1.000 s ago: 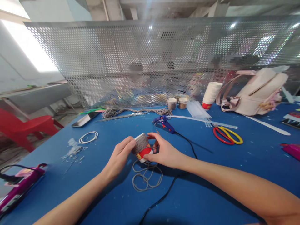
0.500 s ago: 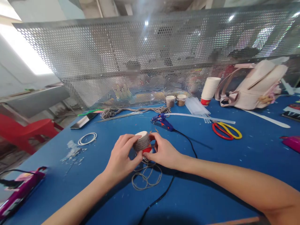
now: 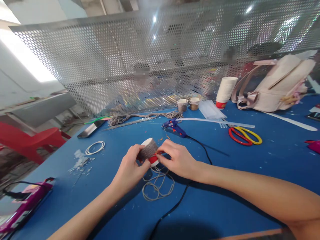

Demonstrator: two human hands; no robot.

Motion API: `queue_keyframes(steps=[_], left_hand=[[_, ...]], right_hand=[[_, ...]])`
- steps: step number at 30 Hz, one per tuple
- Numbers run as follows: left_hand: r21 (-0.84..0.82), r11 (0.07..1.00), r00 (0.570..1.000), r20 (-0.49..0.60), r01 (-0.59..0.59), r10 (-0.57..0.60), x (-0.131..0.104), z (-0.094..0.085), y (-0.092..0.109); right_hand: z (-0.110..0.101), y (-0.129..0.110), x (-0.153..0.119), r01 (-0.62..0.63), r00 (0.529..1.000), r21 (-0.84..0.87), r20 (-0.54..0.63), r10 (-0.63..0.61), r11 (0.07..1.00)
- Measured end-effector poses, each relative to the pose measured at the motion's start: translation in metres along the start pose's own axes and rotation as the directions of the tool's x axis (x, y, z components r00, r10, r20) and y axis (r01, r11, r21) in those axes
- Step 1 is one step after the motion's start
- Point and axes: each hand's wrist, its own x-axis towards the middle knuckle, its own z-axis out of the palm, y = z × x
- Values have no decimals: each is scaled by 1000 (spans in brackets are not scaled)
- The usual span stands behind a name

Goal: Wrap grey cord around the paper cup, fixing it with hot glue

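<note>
A paper cup (image 3: 149, 148), its upper part wound with grey cord and a red and white band bare below, is tilted over the table between my hands. My left hand (image 3: 131, 166) is closed around its left side, thumb on the red part. The fingers of my right hand (image 3: 175, 159) are pinched at the cup's right side, where the winding meets the red; the cord they probably hold is too small to make out. Loose grey cord (image 3: 158, 188) lies in loops on the table below the cup.
Beyond my hands lies a blue glue gun (image 3: 174, 127) with its black cable trailing toward me. Scissors (image 3: 245, 135), a stack of paper cups (image 3: 226, 92) and a backpack (image 3: 275, 86) are on the right. A purple power strip (image 3: 27, 206) and a white ring (image 3: 95, 148) are left.
The cup has tipped further to the left, showing more of its red band. My right hand has shifted from holding the cup's side and base to a pinch at the winding's lower edge.
</note>
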Motion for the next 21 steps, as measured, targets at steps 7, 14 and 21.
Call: queue_keyframes(steps=[7, 14, 21], left_hand=[[-8, 1000, 999, 39, -5, 6, -2, 2, 3], [-7, 999, 998, 52, 42, -41, -3, 3, 3], [-23, 998, 997, 55, 53, -52, -3, 4, 4]], right_hand=[[0, 2, 1, -25, 998, 5, -52, 25, 1000], [2, 2, 2, -43, 997, -28, -61, 41, 999], [3, 1, -1, -45, 998, -19, -49, 44, 999]])
